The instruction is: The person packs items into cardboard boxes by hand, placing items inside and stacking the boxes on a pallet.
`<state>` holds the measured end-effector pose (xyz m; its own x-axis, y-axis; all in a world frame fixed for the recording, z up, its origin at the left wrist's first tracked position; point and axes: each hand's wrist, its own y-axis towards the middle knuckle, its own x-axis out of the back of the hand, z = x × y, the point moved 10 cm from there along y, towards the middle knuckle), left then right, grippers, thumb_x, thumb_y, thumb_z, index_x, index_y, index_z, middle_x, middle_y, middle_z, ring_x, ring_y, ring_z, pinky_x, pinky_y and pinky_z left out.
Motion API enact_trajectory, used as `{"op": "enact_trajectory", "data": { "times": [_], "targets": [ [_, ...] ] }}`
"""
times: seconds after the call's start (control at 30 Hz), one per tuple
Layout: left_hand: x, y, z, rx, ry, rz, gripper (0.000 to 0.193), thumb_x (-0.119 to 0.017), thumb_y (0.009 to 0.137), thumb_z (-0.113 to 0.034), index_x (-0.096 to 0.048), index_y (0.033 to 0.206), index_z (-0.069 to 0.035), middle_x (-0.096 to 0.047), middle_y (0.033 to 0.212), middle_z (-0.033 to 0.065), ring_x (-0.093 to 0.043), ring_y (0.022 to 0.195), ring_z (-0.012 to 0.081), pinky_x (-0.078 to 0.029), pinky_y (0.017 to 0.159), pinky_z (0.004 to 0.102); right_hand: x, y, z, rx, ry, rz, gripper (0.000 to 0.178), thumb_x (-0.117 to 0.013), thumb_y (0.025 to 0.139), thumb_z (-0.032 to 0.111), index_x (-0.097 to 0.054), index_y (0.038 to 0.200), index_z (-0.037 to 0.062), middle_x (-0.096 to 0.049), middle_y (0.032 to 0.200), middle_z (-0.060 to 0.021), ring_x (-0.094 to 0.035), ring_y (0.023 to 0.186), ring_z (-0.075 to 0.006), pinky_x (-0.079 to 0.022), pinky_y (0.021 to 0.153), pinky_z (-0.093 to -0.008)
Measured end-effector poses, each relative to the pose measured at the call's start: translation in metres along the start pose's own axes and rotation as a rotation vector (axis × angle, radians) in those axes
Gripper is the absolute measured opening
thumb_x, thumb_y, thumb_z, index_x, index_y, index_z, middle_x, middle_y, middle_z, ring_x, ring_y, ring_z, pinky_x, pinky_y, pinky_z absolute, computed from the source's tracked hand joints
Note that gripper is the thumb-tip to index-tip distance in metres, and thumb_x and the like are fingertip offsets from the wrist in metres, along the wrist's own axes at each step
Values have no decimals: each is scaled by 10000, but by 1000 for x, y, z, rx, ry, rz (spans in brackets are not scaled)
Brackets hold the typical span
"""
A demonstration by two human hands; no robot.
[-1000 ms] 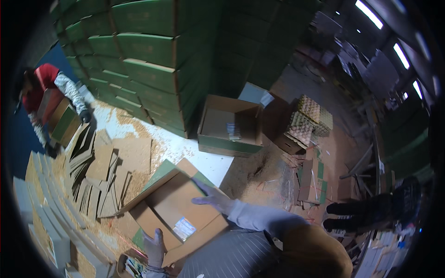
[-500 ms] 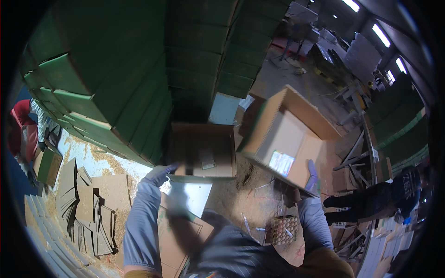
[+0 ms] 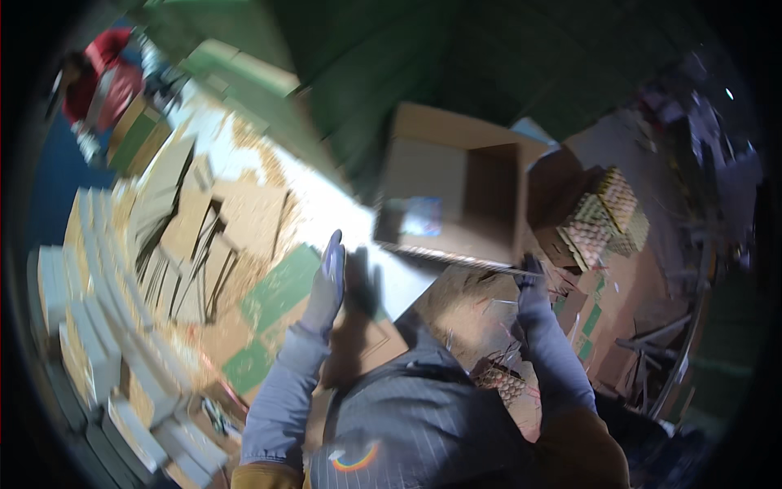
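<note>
An open-topped brown cardboard box (image 3: 493,175) tilts toward me in front of the tall green stacks, a colourful label on its inner face. My right hand (image 3: 531,275), in a grey glove, grips the box's lower right corner, its fingers partly hidden and blurred. Left of the box, my gloved left hand (image 3: 329,279) is raised with its fingers stretched out. It holds nothing and is apart from the box. Below that hand lies flat brown and green cardboard (image 3: 281,285).
Green stacked boxes (image 3: 350,90) rise ahead. Flattened cardboard sheets (image 3: 175,244) and pale stacked slabs (image 3: 102,346) fill the left. A person in red (image 3: 110,81) bends over a box at upper left. Patterned egg trays (image 3: 603,216) stand right; another tray (image 3: 505,383) sits below.
The box in my right hand has swung left, to where another open box stood; that one no longer shows. My left hand has come off that other box. The view has turned.
</note>
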<state>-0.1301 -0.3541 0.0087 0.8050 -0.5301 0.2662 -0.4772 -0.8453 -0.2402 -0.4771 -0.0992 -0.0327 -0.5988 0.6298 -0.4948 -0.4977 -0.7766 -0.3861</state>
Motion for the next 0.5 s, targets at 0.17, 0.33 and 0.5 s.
{"op": "enact_trajectory", "data": {
  "times": [0.17,0.33,0.5],
  "targets": [
    [101,-186,49,-96,956,-206,881,-661,824,-430,-263,1424,77,-249,1468,310,-217,1370,468,-181,1135,526,-138,-54,-112,320,-1172,210,358,-506,930,278,-571,1148,2,-592,1022,-152,-572,961,-278,-465,824,-329],
    [105,-299,149,184,1123,113,1162,-688,680,-624,-181,1439,95,-164,1483,340,-107,1404,473,-69,1148,560,-273,-40,-173,66,-1858,292,485,-528,914,391,-517,1306,106,-476,1309,-187,-429,1238,-345,-343,1036,-459],
    [109,-305,143,125,1031,-105,1154,-700,669,-613,-195,1442,79,-142,1494,332,-77,1419,450,-55,1146,577,-292,-65,-166,414,-1768,117,535,-542,895,467,-540,1297,115,-350,1455,-222,-339,1340,-367,-259,1100,-461]
  ]
}}
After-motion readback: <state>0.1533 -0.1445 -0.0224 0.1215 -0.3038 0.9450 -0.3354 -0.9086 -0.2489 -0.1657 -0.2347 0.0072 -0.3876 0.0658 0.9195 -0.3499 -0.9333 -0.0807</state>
